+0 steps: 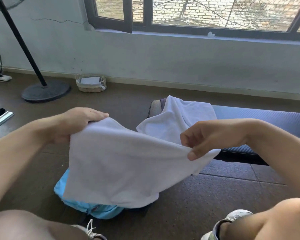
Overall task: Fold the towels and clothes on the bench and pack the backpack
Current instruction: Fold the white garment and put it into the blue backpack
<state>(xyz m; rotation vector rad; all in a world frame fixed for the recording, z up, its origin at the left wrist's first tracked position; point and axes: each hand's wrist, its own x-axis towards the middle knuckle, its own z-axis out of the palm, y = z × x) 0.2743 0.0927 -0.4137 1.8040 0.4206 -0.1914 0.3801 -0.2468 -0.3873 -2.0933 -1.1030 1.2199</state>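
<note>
Head view: a person looks down past both knees at a dark tiled floor (215,196), a bench and a window wall.
Left hand (76,123): grips the upper left corner of the white towel (114,167), fingers lying over the top edge and thumb underneath.
Right hand (206,137): pinches the towel's upper right edge between thumb and curled fingers.
White towel: held up in the air and stretched between the two hands, its lower part hanging down over the backpack.
Backpack (80,207): light blue, on the floor between the person's feet, mostly hidden behind the towel.
Second white towel (178,118): rumpled, draped over the left end of the bench, with a bit of dark cloth (163,103) showing behind it.
Bench (267,118): dark blue padded top, running off to the right.
Shoes: a laced sneaker (92,231) at the bottom left, a pale one (232,220) at the bottom right.
Background: a wicker basket (91,83) against the wall, and a fan stand (45,91) with a round base to its left.
</note>
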